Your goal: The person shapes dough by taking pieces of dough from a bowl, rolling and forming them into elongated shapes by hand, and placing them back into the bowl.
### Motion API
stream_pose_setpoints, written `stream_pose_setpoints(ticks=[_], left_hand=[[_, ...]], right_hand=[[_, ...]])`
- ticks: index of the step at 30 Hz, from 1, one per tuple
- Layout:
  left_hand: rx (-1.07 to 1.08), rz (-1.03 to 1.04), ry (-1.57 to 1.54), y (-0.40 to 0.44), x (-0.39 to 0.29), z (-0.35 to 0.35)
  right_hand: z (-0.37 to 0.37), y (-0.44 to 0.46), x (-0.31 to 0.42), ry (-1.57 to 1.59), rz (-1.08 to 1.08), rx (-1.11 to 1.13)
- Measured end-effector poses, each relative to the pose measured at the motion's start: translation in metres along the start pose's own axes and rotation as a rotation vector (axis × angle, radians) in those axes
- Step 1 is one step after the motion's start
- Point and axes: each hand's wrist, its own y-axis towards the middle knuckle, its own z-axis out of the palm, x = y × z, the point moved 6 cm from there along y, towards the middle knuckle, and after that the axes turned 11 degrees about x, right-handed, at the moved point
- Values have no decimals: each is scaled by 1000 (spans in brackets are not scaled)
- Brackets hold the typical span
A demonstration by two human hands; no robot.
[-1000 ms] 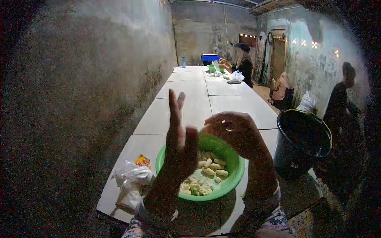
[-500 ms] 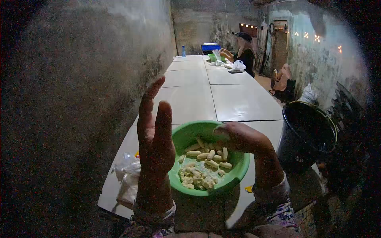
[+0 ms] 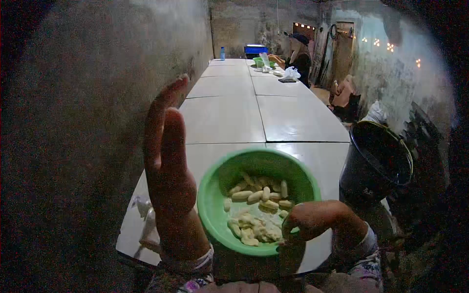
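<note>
The green bowl (image 3: 210,195) sits on the white table (image 3: 220,119) at the lower centre of the frame. In it, small finger-shaped pale pieces (image 3: 255,197) lie in a loose heap toward the top side, and a lumpy pale mass (image 3: 259,228) rests toward the bottom, with white powder between them. The left hand (image 3: 171,176) stands upright just left of the bowl, fingers straight and pointing up, the thumb a little apart from them; the grip is loose and nothing shows in it. The right hand (image 3: 312,219) bends over the lower right rim, its fingers curled down and in beside the pale mass; their tips are in shadow, so I cannot tell whether they pinch anything. A clear plastic bag (image 3: 150,229) lies at the lower left, partly behind the left forearm. A black bucket (image 3: 361,166) stands at the right, near the table's edge. In the upper part of the frame, a person in a dark cap (image 3: 302,58) is at the far end of the table, beside a white plastic bag (image 3: 291,73); a blue bottle (image 3: 222,53) stands farther left.
</note>
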Motion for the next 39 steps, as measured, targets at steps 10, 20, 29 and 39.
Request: stream_pose_setpoints(ticks=[10,20,29,39], left_hand=[[75,117,-33,5,34,-9],[178,79,-137,-1,22,11],[235,-100,-92,-8,14,19],[284,-144,-67,-4,9,31]], right_hand=[[7,11,-64,-201,293,-283],[22,29,-72,-194,345,-193],[16,20,-28,147,383,97],[47,41,-56,109,-78,69]])
